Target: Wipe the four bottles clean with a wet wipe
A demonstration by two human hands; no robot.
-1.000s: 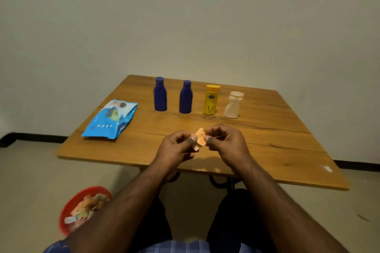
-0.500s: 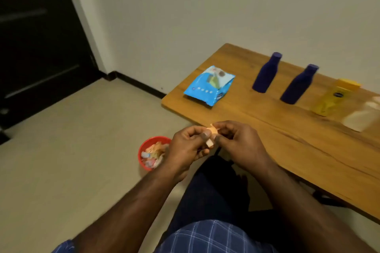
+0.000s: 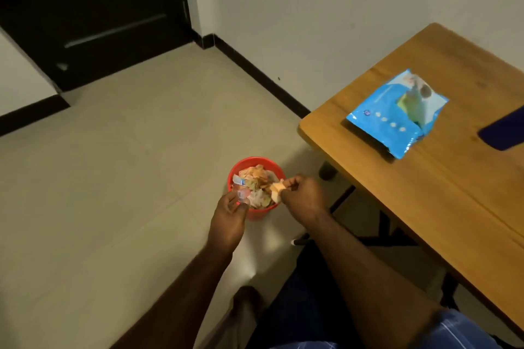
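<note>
My right hand (image 3: 302, 197) pinches a small orange and cream wipe piece (image 3: 276, 187) over the red bin (image 3: 256, 159) on the floor. My left hand (image 3: 229, 217) hovers at the bin's near left rim, fingers curled round a small pale scrap (image 3: 243, 196). Only part of one dark blue bottle (image 3: 504, 133) shows, at the right edge on the wooden table (image 3: 425, 193); the other bottles are out of view. A blue wet-wipe pack (image 3: 397, 113) lies near the table's left corner.
The bin holds several crumpled orange and white wipes. Pale tiled floor spreads to the left, with a dark door (image 3: 93, 8) at the back left. My legs and the table's dark legs are below right.
The view has swung left and down from the table to the floor. Both hands moved from in front of me to over the red bin and drew apart, the right keeping the orange piece.
</note>
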